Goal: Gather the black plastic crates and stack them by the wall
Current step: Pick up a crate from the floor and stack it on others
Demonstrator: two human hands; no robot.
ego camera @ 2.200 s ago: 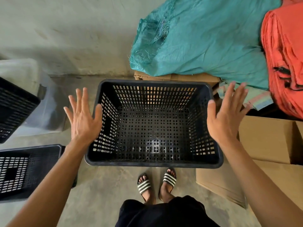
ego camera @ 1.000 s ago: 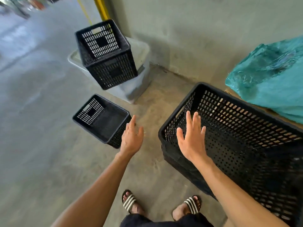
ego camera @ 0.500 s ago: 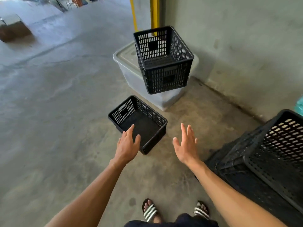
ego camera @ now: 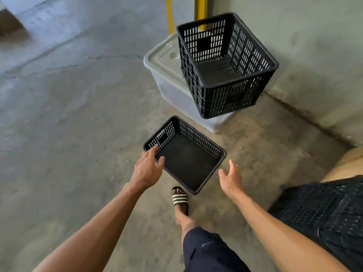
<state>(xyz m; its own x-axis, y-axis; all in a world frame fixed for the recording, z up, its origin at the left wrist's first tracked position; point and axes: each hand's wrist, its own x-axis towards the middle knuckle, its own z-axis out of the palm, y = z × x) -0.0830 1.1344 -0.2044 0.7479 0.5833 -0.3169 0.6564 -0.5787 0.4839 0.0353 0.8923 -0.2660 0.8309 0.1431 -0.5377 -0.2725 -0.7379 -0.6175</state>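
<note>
Concrete floor (ego camera: 68, 114): three black crates (ego camera: 184, 156).

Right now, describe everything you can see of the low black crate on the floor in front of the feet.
The low crate is a shallow, black, rectangular plastic bin with slotted walls, a plain rim and a dark mesh-like base. It is empty and sits upright on the concrete floor, turned at an angle to the wall. One end wall has a handle slot. The left hand is open at its near left corner, fingertips at the rim; the right hand is open beside its right corner, not touching.
</note>
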